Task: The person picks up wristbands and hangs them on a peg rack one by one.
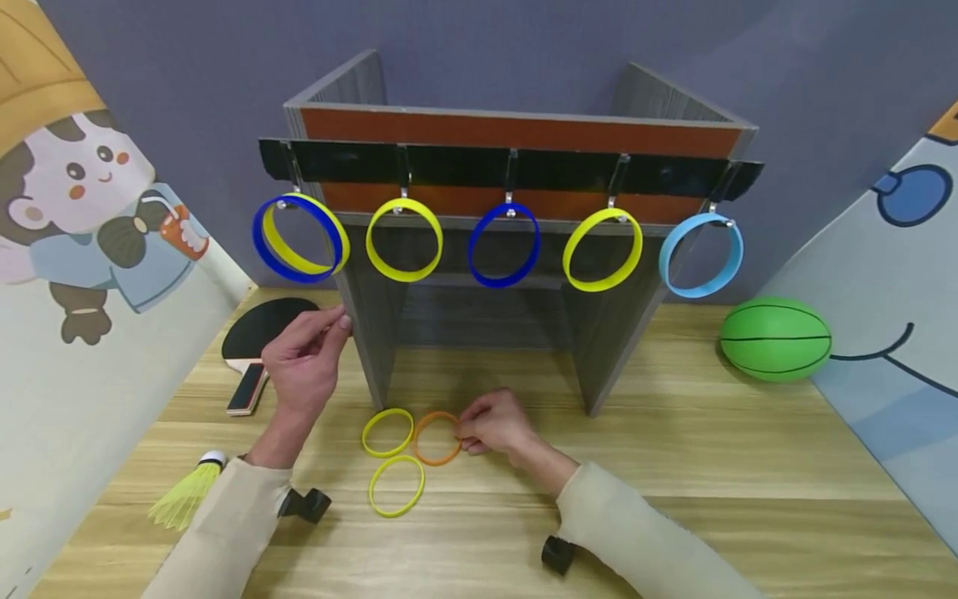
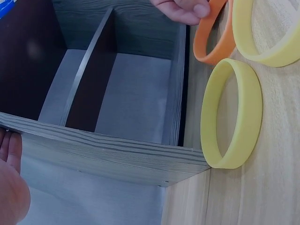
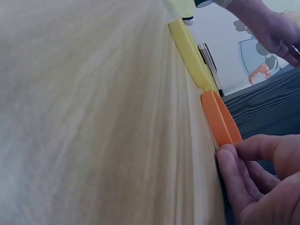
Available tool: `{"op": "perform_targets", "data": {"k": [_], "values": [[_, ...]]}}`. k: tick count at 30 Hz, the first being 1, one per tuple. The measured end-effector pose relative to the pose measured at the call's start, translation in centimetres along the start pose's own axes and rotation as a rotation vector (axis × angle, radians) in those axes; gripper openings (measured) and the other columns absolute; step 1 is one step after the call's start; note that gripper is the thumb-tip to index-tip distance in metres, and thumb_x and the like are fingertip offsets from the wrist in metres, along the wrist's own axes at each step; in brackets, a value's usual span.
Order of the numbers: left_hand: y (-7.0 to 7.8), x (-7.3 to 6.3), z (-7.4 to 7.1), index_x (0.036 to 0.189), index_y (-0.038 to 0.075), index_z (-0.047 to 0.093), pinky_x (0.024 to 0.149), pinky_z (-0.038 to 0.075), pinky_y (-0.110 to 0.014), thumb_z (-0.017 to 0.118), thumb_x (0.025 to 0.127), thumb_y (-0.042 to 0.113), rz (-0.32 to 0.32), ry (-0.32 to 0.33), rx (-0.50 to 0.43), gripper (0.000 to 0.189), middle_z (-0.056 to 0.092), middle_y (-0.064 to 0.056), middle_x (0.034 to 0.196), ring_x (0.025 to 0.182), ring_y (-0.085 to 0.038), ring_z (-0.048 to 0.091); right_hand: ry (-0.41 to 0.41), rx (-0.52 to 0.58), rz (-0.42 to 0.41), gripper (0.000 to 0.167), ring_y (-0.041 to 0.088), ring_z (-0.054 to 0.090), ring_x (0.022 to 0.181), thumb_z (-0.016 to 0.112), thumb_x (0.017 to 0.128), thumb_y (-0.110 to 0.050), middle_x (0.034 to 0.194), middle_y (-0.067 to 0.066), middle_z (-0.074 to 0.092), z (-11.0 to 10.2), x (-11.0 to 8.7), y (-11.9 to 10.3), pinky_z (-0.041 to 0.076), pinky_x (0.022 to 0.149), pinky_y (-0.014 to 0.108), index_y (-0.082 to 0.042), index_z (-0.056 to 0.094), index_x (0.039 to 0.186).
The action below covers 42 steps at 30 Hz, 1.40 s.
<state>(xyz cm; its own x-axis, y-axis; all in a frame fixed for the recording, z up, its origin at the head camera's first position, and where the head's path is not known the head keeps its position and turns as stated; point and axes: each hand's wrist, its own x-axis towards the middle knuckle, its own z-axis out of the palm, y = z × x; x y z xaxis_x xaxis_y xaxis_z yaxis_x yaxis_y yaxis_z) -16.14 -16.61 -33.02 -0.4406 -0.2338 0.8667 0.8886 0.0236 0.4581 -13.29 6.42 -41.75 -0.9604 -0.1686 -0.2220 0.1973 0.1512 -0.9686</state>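
Observation:
My right hand (image 1: 497, 424) pinches the right side of an orange silicone wristband (image 1: 419, 447) between thumb and fingers; the band stays at the tabletop. Two yellow wristbands (image 1: 397, 486) lie just left of it. In the right wrist view, the orange band (image 3: 216, 117) stands on its edge-wall beside a yellow one (image 3: 190, 54). My left hand (image 1: 307, 358) touches the outer side of the grey wooden rack (image 1: 364, 333) near its front edge. Its fingers (image 2: 14, 152) lie against that panel in the left wrist view, though part of the hand is cut off.
On the rack's black strip (image 1: 456, 169), hooks carry blue, yellow and light blue wristbands (image 1: 702, 255). A black paddle (image 1: 265, 329) and a shuttlecock (image 1: 187, 491) lie at left. A green ball (image 1: 776, 339) sits at right against the wall.

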Motion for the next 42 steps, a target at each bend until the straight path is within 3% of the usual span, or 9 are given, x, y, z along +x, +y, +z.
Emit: {"op": "perform_targets", "data": {"k": [10,27,42], "values": [[-2.1,-0.5,-0.9,0.087,-0.018,0.067,0.051,0.038,-0.016,0.070,0.077,-0.014,-0.003,-0.011,0.021,0.012,0.066,-0.016,0.074,0.059,-0.010,0.053,0.001,0.074,0.031,0.013,0.022,0.065,0.059,0.070,0.076,0.008,0.069,0.018,0.065,-0.8,-0.2,0.1,0.055,0.058,0.035,0.010,0.065,0.088],[-2.2,-0.7,-1.0,0.087,-0.017,0.067,0.051,0.040,-0.015,0.072,0.077,-0.010,-0.006,0.001,0.014,0.013,0.067,-0.016,0.076,0.060,-0.011,0.055,0.006,0.229,-0.004,0.016,0.023,0.067,0.063,0.070,0.076,0.009,0.076,0.020,0.066,-0.7,-1.6,-1.7,0.055,0.064,0.037,0.012,0.064,0.090],[-2.3,-0.9,-1.1,0.087,-0.017,0.067,0.051,0.039,-0.015,0.072,0.078,-0.009,-0.005,0.000,0.011,0.013,0.066,-0.016,0.076,0.059,-0.011,0.054,0.126,0.409,-0.068,0.018,0.026,0.067,0.069,0.070,0.078,0.009,0.081,0.022,0.065,-1.4,-3.3,-4.7,0.055,0.068,0.037,0.011,0.061,0.093]]}}
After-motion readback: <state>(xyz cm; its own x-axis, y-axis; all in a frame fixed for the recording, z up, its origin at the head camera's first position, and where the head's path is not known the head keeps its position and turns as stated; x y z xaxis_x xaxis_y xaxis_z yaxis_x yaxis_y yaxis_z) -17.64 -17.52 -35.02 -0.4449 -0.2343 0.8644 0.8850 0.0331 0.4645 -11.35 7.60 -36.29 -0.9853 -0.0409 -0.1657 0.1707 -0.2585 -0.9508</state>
